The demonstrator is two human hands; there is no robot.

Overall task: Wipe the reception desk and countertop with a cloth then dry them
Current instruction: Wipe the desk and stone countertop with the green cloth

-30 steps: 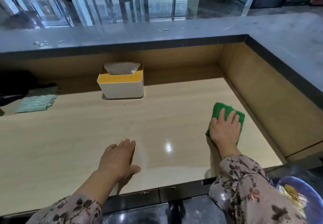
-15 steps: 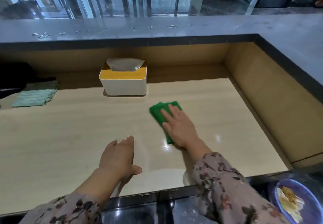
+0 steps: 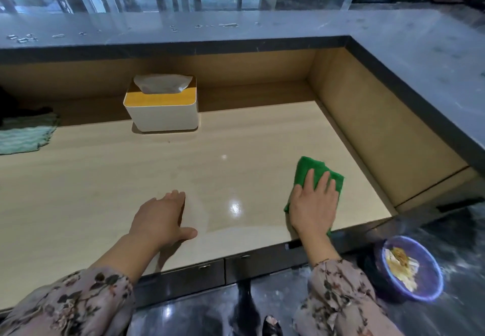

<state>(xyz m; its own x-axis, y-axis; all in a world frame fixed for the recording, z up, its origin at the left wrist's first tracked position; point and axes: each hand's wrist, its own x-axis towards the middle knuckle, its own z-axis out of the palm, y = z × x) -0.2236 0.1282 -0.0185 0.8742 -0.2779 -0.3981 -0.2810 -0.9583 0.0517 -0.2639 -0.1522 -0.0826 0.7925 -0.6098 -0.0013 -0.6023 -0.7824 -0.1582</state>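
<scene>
Folded green microfibre cloth (image 3: 319,175) lies flat on the pale wood-laminate worktop (image 3: 105,178), right side, close to the front edge. Half a second ago it was mid-worktop, just in front of the tissue box; a second ago it was out right again. So: side-to-side wiping strokes, this one returned rightward and nearer the person.

Right hand (image 3: 312,204): grip spread, palm and straight fingers pressing down on the cloth, nothing curled round it. Left hand (image 3: 160,220): grip spread, resting flat on the bare worktop as a brace, same spot as before.

White rectangular tissue box with yellow lid (image 3: 161,112) stands at the back, well apart from the cloth. Pale teal striped cloth (image 3: 26,133) lies at far left, untouched, probably the drying cloth.

Raised grey stone countertop (image 3: 262,28) carries water droplets (image 3: 228,24). Judgement: wet wipe of the lower surface under way; countertop and drying not yet done.
</scene>
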